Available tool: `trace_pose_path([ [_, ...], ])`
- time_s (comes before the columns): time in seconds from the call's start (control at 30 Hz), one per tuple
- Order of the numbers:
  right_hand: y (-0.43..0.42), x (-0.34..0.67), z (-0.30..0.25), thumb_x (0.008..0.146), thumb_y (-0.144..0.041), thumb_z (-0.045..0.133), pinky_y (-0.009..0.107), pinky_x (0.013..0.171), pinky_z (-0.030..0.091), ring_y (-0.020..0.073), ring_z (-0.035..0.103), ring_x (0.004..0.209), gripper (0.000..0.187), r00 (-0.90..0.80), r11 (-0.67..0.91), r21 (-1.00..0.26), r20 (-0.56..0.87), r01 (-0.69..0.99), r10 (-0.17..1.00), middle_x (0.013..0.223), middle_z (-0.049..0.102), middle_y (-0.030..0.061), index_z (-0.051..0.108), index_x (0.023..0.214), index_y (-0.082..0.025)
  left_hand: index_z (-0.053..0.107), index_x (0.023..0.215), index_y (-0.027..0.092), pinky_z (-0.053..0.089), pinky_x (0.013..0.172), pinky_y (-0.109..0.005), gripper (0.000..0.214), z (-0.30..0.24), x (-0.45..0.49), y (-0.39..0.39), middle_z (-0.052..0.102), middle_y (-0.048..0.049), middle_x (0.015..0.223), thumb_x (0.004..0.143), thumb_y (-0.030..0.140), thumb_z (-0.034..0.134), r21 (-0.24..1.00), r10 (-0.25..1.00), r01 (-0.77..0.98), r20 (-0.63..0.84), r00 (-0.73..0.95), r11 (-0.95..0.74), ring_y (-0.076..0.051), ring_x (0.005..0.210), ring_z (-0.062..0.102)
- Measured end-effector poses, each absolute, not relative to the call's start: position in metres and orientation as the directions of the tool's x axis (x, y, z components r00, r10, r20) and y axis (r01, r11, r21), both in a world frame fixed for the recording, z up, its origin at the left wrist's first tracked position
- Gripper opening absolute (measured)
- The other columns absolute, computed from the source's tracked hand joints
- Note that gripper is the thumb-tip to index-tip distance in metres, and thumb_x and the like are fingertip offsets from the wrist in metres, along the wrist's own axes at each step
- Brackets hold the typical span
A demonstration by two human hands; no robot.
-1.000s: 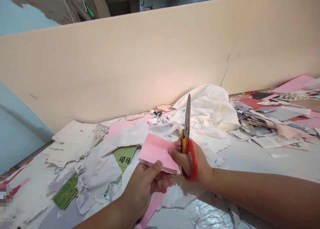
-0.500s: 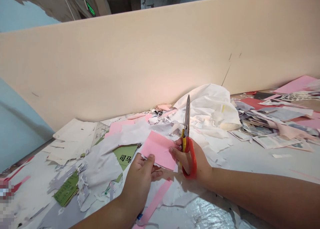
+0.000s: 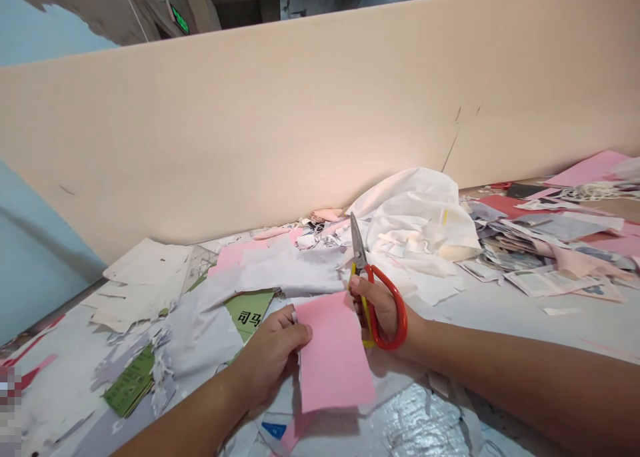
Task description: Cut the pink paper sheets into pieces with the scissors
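Note:
My left hand (image 3: 280, 344) pinches the left edge of a pink sheet of paper (image 3: 334, 357), thumb on top and fingers behind. Scissors with red and yellow handles (image 3: 395, 314) are in my right hand (image 3: 380, 304), its fingers wrapped round the grips. Their blades point up and away, looking closed, and lie above the sheet's top right corner. Part of my right hand is behind the handles, close to the sheet's right edge. Below the sheet lie a pink strip (image 3: 299, 432) and a blue scrap (image 3: 275, 430).
Torn white paper (image 3: 200, 337) and green printed pieces (image 3: 131, 380) lie to the left. A crumpled white sheet (image 3: 415, 210) rests against the beige panel (image 3: 250, 130) at the back. On the right is a heap of mixed paper scraps (image 3: 550, 244).
The pink sheet has turned and now hangs lower, showing a taller face. The scissors have tilted left, with their red loop turned more towards me. My left hand has shifted slightly left.

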State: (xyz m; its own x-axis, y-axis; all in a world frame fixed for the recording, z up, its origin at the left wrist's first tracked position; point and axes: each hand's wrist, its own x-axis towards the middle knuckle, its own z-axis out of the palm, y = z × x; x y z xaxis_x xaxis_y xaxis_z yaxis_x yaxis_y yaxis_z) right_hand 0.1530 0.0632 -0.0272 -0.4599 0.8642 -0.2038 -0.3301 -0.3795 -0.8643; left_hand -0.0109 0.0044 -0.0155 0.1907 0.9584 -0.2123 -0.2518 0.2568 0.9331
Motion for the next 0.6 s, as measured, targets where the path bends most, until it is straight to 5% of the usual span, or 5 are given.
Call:
trace_pose_path([
  [0.2, 0.063, 0.161, -0.019, 0.060, -0.033, 0.066, 0.021, 0.044, 0.033, 0.0080, 0.043, 0.045, 0.029, -0.722, -0.135, -0.987, -0.033, -0.085, 0.691, 0.050, 0.048, -0.0034, 0.044, 0.055, -0.015, 0.054, 0.064, 0.012, 0.029, 0.042, -0.017, 0.010, -0.002, -0.009, -0.002, 0.051, 0.0011, 0.052, 0.062, 0.007, 0.045, 0.899, 0.853, -0.064, -0.386, 0.350, 0.433, -0.006, 0.042, 0.043],
  [0.4, 0.059, 0.159, -0.004, 0.056, -0.020, 0.066, 0.021, 0.050, 0.038, 0.0101, 0.051, 0.057, 0.024, -0.681, 0.085, -0.982, -0.054, 0.169, 0.730, 0.063, 0.056, -0.0038, 0.043, 0.061, -0.017, 0.054, 0.062, 0.013, 0.025, 0.041, -0.018, 0.011, 0.009, -0.013, 0.002, 0.049, 0.0019, 0.053, 0.056, 0.010, 0.045, 0.892, 0.819, 0.101, -0.445, 0.362, 0.440, -0.006, 0.044, 0.042],
  [0.6, 0.054, 0.153, -0.002, 0.055, -0.014, 0.063, 0.023, 0.054, 0.041, 0.0109, 0.054, 0.058, 0.023, -0.590, 0.089, -0.974, -0.052, 0.208, 0.806, 0.064, 0.058, -0.0036, 0.041, 0.062, -0.018, 0.050, 0.058, 0.014, 0.023, 0.041, -0.018, 0.010, 0.010, -0.014, 0.007, 0.046, 0.0039, 0.052, 0.052, 0.011, 0.043, 0.896, 0.821, 0.212, -0.442, 0.362, 0.389, -0.005, 0.043, 0.037],
])
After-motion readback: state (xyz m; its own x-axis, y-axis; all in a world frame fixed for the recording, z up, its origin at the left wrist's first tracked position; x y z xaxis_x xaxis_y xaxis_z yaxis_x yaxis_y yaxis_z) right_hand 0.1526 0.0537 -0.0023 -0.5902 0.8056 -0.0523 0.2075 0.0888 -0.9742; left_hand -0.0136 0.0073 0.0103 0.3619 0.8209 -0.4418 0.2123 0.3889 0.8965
